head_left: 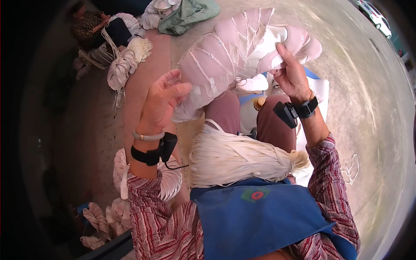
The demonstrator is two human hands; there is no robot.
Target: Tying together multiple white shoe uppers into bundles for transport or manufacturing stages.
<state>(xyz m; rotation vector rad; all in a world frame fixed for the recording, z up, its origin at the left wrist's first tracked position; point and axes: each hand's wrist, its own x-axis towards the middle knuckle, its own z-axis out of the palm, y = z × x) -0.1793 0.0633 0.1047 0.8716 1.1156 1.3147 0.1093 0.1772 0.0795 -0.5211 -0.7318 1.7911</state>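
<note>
A long nested row of pink and white shoe uppers (216,47) is stretched between my two hands above my knees. Thin white threads or laces run across the row. My left hand (164,97) holds its near left end, thumb and fingers bent around the last pieces. At the far right end my right hand (291,71) pinches an upper, with the thumb on top. Across my lap lies a thick bundle of white flat shoelaces (238,158), gathered tight at its right end. Part of a white shoe-like piece (253,84) shows behind the row, mostly hidden.
Bundles of pale uppers (123,71) lie on the floor at the far left near a seated person (93,28). A green sack (188,17) is at the back. More bundles (108,221) sit by my left elbow. A loose white cord (352,170) lies right.
</note>
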